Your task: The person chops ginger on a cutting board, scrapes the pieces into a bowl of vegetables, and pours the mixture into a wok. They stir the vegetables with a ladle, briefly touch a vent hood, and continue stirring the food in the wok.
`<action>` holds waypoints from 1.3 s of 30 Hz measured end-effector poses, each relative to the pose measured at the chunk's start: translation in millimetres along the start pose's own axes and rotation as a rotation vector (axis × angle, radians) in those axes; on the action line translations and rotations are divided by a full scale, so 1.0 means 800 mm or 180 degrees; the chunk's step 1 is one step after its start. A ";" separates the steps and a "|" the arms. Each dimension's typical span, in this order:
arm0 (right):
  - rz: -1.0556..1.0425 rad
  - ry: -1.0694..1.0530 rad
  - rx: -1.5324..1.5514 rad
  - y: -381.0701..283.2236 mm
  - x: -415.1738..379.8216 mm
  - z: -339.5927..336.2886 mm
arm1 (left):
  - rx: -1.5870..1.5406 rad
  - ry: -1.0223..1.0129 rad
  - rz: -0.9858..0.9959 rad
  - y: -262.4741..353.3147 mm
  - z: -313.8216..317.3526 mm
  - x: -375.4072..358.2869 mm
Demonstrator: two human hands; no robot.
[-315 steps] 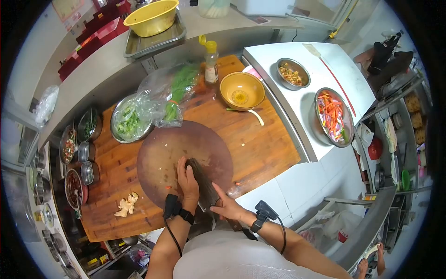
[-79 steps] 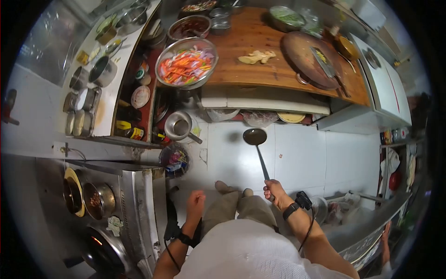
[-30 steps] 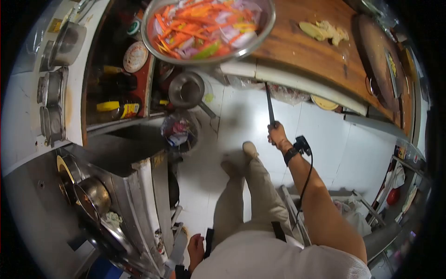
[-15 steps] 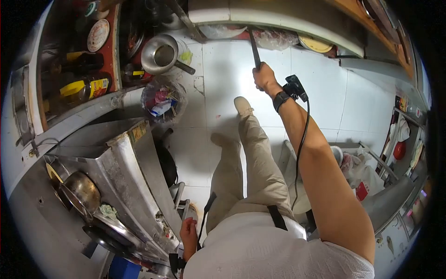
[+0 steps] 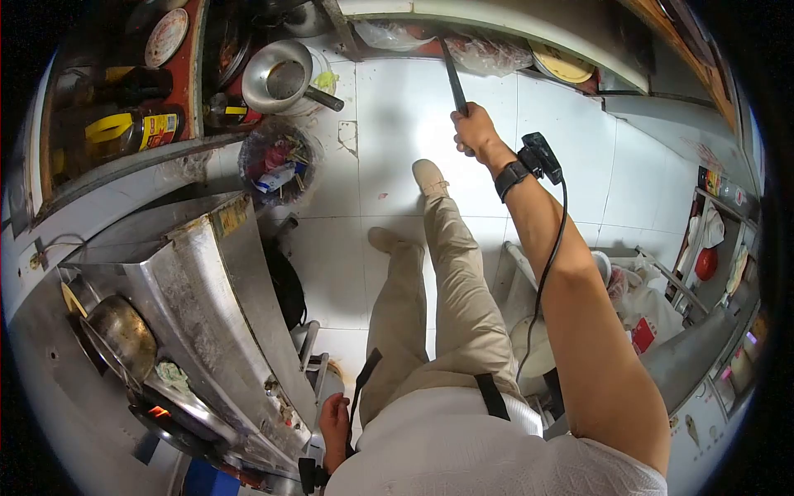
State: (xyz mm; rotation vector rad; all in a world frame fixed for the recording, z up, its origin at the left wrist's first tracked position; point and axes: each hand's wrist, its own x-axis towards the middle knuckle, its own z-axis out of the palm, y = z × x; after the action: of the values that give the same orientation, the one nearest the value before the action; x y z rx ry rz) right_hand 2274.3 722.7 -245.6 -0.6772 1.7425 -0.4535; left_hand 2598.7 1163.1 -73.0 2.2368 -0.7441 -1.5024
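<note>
My right hand [image 5: 474, 132] is wrapped round the end of a long dark tool [image 5: 453, 78], held out ahead of me. The tool's far end reaches the low shelf, between clear plastic bags [image 5: 488, 54]. A watch and a small black device with a cable sit on that wrist. Low on the left, my left hand [image 5: 334, 420] hangs beside my hip near the metal counter, its fingers curled; whether anything is in them cannot be made out.
A steel pan [image 5: 279, 78] and a lined trash bin [image 5: 279, 161] stand at the front left. The metal counter [image 5: 207, 281] runs along my left, with a pot [image 5: 122, 331] beyond it. A rack with bags [image 5: 645, 302] is on the right.
The view has shifted a little, with the left-side objects further left. My right hand still grips the tool, its fingers slightly lower. An orange glow now shows by the dark pan on the left.
</note>
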 end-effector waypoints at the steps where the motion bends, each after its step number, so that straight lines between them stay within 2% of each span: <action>1: 0.0001 -0.0001 -0.0009 0.002 -0.002 0.000 | -0.0008 -0.0001 -0.0005 -0.001 0.000 -0.001; 3: 0.0045 -0.0166 0.0099 0.006 -0.009 -0.004 | 0.0102 0.0049 -0.0236 0.000 -0.002 -0.007; 7: 0.0041 -0.0302 0.0874 0.011 -0.009 -0.011 | 0.0131 0.0078 -0.0157 0.003 -0.011 -0.010; 9: 0.0285 -0.0500 0.1401 0.008 -0.008 -0.014 | 0.0262 0.0168 -0.0122 0.011 -0.018 -0.012; 11: 0.0296 -0.0500 0.1510 0.006 -0.008 -0.015 | 0.0235 0.0210 -0.0017 0.020 -0.024 -0.012; 17: 0.0235 -0.0344 0.1071 0.001 -0.010 -0.011 | 0.0234 0.0023 0.0307 0.032 -0.039 -0.006; 19: 0.0153 -0.0277 0.0850 -0.006 -0.011 -0.009 | 0.0160 0.0083 -0.0086 0.026 -0.041 -0.001; 22: 0.0047 0.0153 -0.0061 -0.033 -0.003 -0.002 | 0.0246 0.0013 0.0115 0.021 -0.043 0.009; 23: 0.0052 0.0154 -0.0042 -0.035 0.010 0.005 | 0.0285 -0.0040 0.0171 0.024 -0.044 0.008; 25: -0.0164 0.0659 -0.1178 -0.037 0.029 0.019 | 0.0476 -0.0001 0.0017 0.049 -0.038 0.007; 26: -0.0200 0.0705 -0.1360 -0.035 0.036 0.018 | 0.0452 0.0067 -0.0013 0.049 -0.037 0.006; 31: -0.0024 0.0365 -0.1141 -0.047 0.024 0.009 | 0.0417 0.0095 0.0000 0.051 -0.040 -0.001; 34: 0.0018 0.0026 -0.0374 -0.044 0.018 0.000 | 0.0593 -0.0015 0.0003 0.049 -0.044 -0.002; 35: 0.0013 0.0022 -0.0379 -0.043 0.018 0.002 | 0.0587 -0.0011 0.0002 0.045 -0.044 -0.001; 37: 0.0093 0.0421 -0.0545 -0.031 0.022 0.009 | 0.0622 0.0058 0.0123 0.036 -0.043 -0.001; 39: -0.0142 0.0621 -0.0693 -0.015 0.033 0.009 | 0.0584 0.0050 0.0132 0.034 -0.043 -0.001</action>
State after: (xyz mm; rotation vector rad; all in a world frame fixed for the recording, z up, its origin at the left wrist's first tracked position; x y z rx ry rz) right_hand 2279.3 697.0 -259.5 -0.8508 1.9834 -0.3732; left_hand 2624.3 1141.5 -44.7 2.3457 -0.9524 -1.4477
